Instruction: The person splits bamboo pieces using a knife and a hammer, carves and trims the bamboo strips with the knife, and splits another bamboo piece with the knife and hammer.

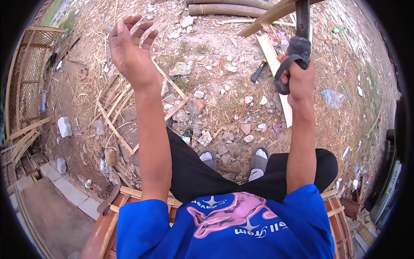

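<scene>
My right hand (297,82) is wrapped round the black-taped handle of a large knife (303,19), with a dark strap looped at the fingers. Its dark blade points away from me and runs out of view at the top. Right by the blade, a split bamboo piece (274,18) slants across; whether they touch I cannot tell. Raised at the upper left, my left hand (131,52) holds nothing, its fingers apart and slightly bent. A pale bamboo strip (276,73) lies on the ground, passing behind my right hand.
A yellow-and-black utility knife (259,71) lies on the stony ground. Bamboo poles (228,10) rest at the top. Thin wooden strips (114,129) lie at the left, near a lattice panel (32,82). My feet in grey slides (258,162) stand among stones; a plastic bag (333,98) lies right.
</scene>
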### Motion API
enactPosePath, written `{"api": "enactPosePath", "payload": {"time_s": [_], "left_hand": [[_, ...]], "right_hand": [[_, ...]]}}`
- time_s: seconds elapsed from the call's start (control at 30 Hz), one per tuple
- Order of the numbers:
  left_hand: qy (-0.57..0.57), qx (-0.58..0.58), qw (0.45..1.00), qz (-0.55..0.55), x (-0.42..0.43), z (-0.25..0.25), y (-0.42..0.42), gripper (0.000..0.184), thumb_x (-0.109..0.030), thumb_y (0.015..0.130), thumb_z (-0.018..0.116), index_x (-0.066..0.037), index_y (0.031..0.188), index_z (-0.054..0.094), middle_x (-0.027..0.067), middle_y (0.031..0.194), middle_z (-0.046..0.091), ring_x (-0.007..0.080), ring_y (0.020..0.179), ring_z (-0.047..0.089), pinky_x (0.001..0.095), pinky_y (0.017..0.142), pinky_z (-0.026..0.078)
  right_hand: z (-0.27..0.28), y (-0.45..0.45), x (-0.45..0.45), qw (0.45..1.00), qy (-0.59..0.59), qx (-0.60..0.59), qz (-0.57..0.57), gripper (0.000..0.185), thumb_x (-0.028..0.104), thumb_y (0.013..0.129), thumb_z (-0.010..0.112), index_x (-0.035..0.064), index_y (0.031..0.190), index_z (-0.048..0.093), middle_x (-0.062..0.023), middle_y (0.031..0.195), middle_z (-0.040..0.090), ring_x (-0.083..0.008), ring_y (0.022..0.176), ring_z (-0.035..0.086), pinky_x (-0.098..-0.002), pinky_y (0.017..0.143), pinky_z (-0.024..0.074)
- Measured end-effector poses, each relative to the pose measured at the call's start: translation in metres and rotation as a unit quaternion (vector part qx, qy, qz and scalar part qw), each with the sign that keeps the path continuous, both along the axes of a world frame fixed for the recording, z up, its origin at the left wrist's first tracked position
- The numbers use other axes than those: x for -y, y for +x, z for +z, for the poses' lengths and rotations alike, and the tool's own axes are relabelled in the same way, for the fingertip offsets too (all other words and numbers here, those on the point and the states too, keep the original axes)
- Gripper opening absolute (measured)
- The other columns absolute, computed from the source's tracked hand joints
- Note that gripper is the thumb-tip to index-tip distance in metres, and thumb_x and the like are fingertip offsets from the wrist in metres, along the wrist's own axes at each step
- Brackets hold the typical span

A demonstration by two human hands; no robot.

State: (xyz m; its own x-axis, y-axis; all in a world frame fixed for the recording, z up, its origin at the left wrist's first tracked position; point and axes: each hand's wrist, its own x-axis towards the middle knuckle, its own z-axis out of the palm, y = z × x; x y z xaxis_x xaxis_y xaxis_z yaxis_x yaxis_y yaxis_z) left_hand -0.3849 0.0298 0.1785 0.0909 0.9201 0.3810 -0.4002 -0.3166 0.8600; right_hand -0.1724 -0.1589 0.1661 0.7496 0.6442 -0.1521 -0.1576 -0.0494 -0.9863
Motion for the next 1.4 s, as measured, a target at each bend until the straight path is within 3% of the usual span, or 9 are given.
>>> {"api": "enactPosePath", "payload": {"time_s": [0.17, 0.3, 0.43, 0.7, 0.8, 0.93, 1.07, 1.2, 1.4], "left_hand": [[-0.027, 0.033, 0.999, 0.006, 0.004, 0.016, -0.012, 0.038, -0.037, 0.102, 0.039, -0.004, 0.116, 0.049, 0.0133, 0.115, 0.053, 0.0252, 0.1, 0.055, 0.0433, 0.088, 0.047], [0.001, 0.05, 0.999, 0.005, 0.018, 0.025, -0.019, 0.038, -0.038, 0.102, 0.039, -0.004, 0.116, 0.05, 0.0127, 0.114, 0.053, 0.0251, 0.099, 0.055, 0.044, 0.088, 0.047], [-0.023, 0.076, 0.997, -0.009, 0.024, 0.027, -0.025, 0.039, -0.039, 0.103, 0.037, -0.004, 0.116, 0.05, 0.0127, 0.114, 0.054, 0.0253, 0.099, 0.054, 0.0444, 0.088, 0.047], [-0.016, -0.06, 0.997, -0.04, 0.035, 0.025, -0.019, 0.023, -0.017, 0.098, 0.054, -0.002, 0.115, 0.052, 0.0126, 0.112, 0.057, 0.0219, 0.099, 0.059, 0.0374, 0.086, 0.05], [0.067, -0.123, 0.988, -0.063, 0.031, 0.002, 0.003, 0.049, -0.024, 0.085, 0.073, -0.003, 0.123, 0.05, 0.0125, 0.115, 0.058, 0.0215, 0.107, 0.058, 0.0369, 0.091, 0.049], [0.15, -0.197, 0.964, -0.095, 0.027, -0.018, 0.034, 0.091, -0.044, 0.068, 0.086, -0.004, 0.137, 0.042, 0.0164, 0.13, 0.053, 0.0276, 0.126, 0.049, 0.0446, 0.106, 0.039], [0.201, -0.121, 0.954, -0.185, 0.027, -0.009, 0.054, 0.089, -0.036, 0.073, 0.083, -0.006, 0.142, 0.037, 0.0169, 0.137, 0.051, 0.0293, 0.132, 0.044, 0.0461, 0.111, 0.036], [0.066, -0.152, 0.941, -0.295, 0.03, -0.014, 0.058, 0.09, -0.041, 0.074, 0.084, -0.007, 0.143, 0.037, 0.0162, 0.138, 0.05, 0.0301, 0.13, 0.048, 0.0454, 0.109, 0.04], [0.117, -0.048, 0.977, -0.173, 0.039, -0.001, 0.045, 0.048, -0.031, 0.101, 0.047, -0.001, 0.137, 0.038, 0.0206, 0.127, 0.055, 0.031, 0.113, 0.06, 0.0405, 0.091, 0.055]], "right_hand": [[-0.018, 0.007, 0.001, 0.999, 0.035, -0.035, -0.013, 0.008, 0.003, 0.078, 0.067, 0.0014, 0.081, 0.059, 0.0004, 0.058, 0.049, -0.0085, 0.044, 0.041, -0.025, 0.043, 0.0314], [-0.218, -0.031, 0.017, 0.987, -0.157, 0.016, 0.015, 0.022, 0.009, 0.073, 0.072, 0.001, 0.091, 0.063, -0.0012, 0.073, 0.062, -0.0112, 0.064, 0.057, -0.0297, 0.06, 0.0465], [-0.211, -0.056, -0.004, 0.964, -0.186, 0.173, 0.08, 0.028, 0.014, 0.069, 0.073, 0.0025, 0.093, 0.065, -0.0096, 0.083, 0.066, -0.0174, 0.073, 0.062, -0.0311, 0.07, 0.0485], [-0.202, -0.04, -0.017, 0.971, -0.222, 0.078, 0.038, 0.027, 0.012, 0.07, 0.074, 0.0013, 0.094, 0.065, -0.0063, 0.076, 0.067, -0.0166, 0.067, 0.061, -0.0328, 0.066, 0.0488], [-0.197, -0.035, -0.01, 0.983, -0.151, 0.088, 0.05, 0.014, 0.005, 0.073, 0.069, 0.0033, 0.084, 0.06, -0.0015, 0.062, 0.056, -0.0111, 0.046, 0.05, -0.0288, 0.042, 0.0393], [-0.15, -0.035, 0.02, 0.968, -0.202, 0.013, 0.146, 0.03, 0.006, 0.071, 0.07, 0.0038, 0.1, 0.066, -0.0028, 0.075, 0.062, -0.0131, 0.067, 0.057, -0.0298, 0.065, 0.0473], [-0.142, -0.041, 0.04, 0.968, -0.152, 0.111, 0.163, 0.024, 0.001, 0.071, 0.067, 0.0039, 0.094, 0.063, -0.0008, 0.068, 0.059, -0.0097, 0.053, 0.052, -0.0275, 0.049, 0.0415], [-0.176, -0.039, 0.041, 0.96, -0.165, 0.165, 0.153, 0.033, 0.004, 0.07, 0.068, 0.0049, 0.103, 0.067, -0.002, 0.075, 0.062, -0.0121, 0.067, 0.057, -0.0296, 0.062, 0.046], [-0.131, -0.011, 0.019, 0.972, -0.168, 0.122, 0.107, 0.028, 0.007, 0.07, 0.068, 0.0034, 0.098, 0.065, -0.0051, 0.079, 0.065, -0.0156, 0.072, 0.06, -0.0311, 0.07, 0.0483]]}}
